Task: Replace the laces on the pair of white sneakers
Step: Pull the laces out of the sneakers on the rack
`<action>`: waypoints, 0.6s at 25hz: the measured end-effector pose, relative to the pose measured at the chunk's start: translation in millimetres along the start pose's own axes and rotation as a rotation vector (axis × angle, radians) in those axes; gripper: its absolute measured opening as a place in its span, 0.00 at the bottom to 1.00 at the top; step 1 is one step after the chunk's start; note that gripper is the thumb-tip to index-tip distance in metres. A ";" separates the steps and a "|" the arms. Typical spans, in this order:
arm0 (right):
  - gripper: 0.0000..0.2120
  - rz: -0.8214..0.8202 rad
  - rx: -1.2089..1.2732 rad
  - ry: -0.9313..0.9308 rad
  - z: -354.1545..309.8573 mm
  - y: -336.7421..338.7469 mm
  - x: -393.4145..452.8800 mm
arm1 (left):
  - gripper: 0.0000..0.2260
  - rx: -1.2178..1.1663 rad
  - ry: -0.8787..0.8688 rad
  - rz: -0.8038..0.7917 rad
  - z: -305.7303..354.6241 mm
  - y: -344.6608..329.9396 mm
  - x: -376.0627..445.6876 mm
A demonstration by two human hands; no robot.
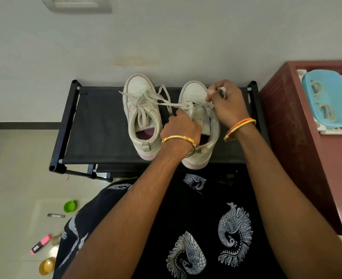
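Two white sneakers with pink soles stand side by side on a black rack shelf (97, 125), toes towards the wall. The left sneaker (141, 109) has its white lace (158, 102) loose and trailing across to the right sneaker (198, 97). My left hand (181, 125) rests over the right sneaker's tongue and pinches lace near the eyelets. My right hand (224, 101) pinches the lace at the right sneaker's outer side, fingers curled. The right sneaker's opening is mostly hidden by my hands.
A maroon cabinet (299, 125) stands to the right, bearing a white tray (327, 130) and a blue lid or basket (329, 97) with coiled laces. On the floor at the left lie a green cap (70, 206), a pink marker (41, 243) and a yellow bowl (47, 265).
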State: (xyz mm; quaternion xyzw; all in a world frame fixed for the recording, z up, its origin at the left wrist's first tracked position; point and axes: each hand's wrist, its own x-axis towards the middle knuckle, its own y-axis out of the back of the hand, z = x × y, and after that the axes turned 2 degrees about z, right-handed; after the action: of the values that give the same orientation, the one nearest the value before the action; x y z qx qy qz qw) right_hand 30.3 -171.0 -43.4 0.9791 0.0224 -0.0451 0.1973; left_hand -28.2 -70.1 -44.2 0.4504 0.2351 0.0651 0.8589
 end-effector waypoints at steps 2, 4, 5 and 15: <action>0.07 -0.098 -0.449 0.212 5.5 -1.0 -4.6 | 0.16 -0.005 -0.010 -0.013 -1.2 0.2 0.5; 0.09 -0.185 -0.675 0.244 5.4 -1.4 -7.2 | 0.17 -0.010 -0.013 -0.028 -1.8 -0.1 1.0; 0.10 -0.194 -0.730 0.250 4.1 -2.6 -7.6 | 0.18 -0.010 -0.014 -0.034 -2.2 0.1 2.0; 0.04 -0.011 -0.403 0.262 8.1 -5.3 -9.4 | 0.17 0.022 -0.010 -0.045 -1.6 -0.2 5.5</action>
State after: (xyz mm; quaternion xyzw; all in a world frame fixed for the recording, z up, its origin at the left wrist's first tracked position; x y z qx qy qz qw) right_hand 19.9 -169.5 -51.9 0.9173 0.0616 0.0867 0.3837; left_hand -24.1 -67.2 -47.0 0.4547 0.2416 0.0411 0.8562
